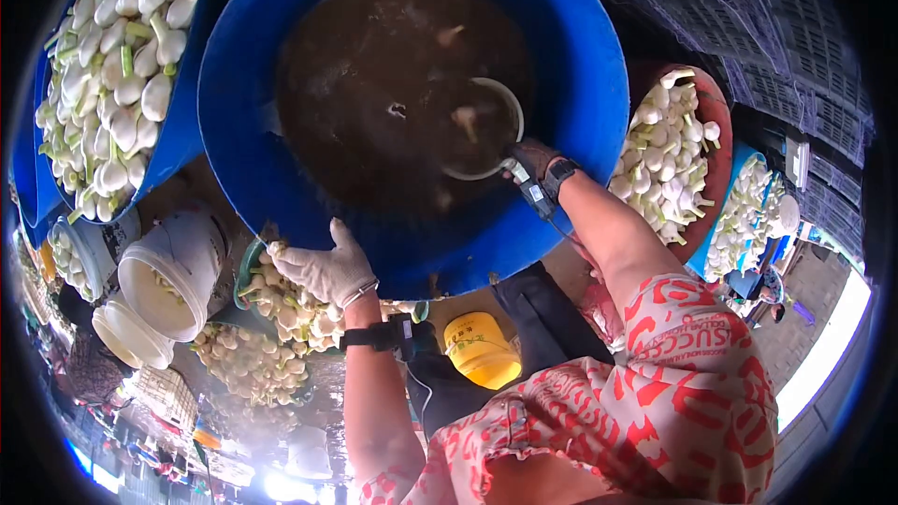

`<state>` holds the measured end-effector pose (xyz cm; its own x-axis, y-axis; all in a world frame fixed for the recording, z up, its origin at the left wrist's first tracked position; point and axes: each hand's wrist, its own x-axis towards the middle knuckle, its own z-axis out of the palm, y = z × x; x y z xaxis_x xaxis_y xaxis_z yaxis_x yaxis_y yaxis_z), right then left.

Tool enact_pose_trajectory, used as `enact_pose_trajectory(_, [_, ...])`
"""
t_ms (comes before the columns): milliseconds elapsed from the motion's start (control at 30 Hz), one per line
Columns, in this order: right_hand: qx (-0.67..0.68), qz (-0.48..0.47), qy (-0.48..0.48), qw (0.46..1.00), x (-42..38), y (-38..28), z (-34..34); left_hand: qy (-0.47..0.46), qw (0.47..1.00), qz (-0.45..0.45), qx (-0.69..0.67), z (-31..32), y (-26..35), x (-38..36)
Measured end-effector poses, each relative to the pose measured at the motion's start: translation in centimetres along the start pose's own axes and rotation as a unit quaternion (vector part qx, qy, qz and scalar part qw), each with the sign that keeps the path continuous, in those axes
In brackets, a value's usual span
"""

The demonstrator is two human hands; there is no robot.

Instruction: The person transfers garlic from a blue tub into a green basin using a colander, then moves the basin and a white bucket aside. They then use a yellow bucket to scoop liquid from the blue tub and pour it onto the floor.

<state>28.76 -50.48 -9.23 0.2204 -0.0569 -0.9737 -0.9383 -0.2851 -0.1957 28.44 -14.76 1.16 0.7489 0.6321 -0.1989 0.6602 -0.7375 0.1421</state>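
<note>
Blue plastic forms the large round tub (pixel 599 84) before the person, and dark brown water (pixel 355 84) stands in it. The right hand (pixel 533 161), in a dark glove that looks wet, is closed on the near right edge of a pale container with a circular rim (pixel 519 112). This container sits partly in the water, in the right half of the tub. From where I stand, its mouth seems to face mostly upward, and the visible rim draws a curve, bulging to the right, from the far side to the near side. Its left part is lost in the murky water, so I cannot tell how the long axis of its body lies. Inside the curve there is one pale bulb with a thin stem (pixel 465 118); its long axis runs roughly from far to near, the stem directed toward the person.

The left hand (pixel 323 266), in a white fabric glove, is at the near left edge of the tub. Its fingers point to the left and the thumb stands apart, pointing away from the person; whether they grip the edge, I cannot tell. Heaped white bulbs with green stems (pixel 122 84) are at the left, and a yellow plastic bucket (pixel 482 355) is near the person's legs.
</note>
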Motion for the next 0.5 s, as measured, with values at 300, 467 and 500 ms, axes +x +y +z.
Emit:
enact_pose_trajectory(300, [0.278, -0.014, 0.012, 0.96, -2.7, -4.3, -0.1, 0.014, 1.0, 0.015, 0.024, 0.8, -0.7, 0.1])
enact_pose_trajectory(467, [0.25, -0.141, 0.14, 0.948, 1.4, -3.7, 1.2, 0.006, 1.0, 0.014, 0.015, 0.4, -0.3, 0.0])
enact_pose_trajectory(500, [0.249, -0.127, 0.175, 0.944, 3.7, -3.6, 1.4, -0.001, 1.0, 0.012, 0.014, 0.4, -0.5, 0.1])
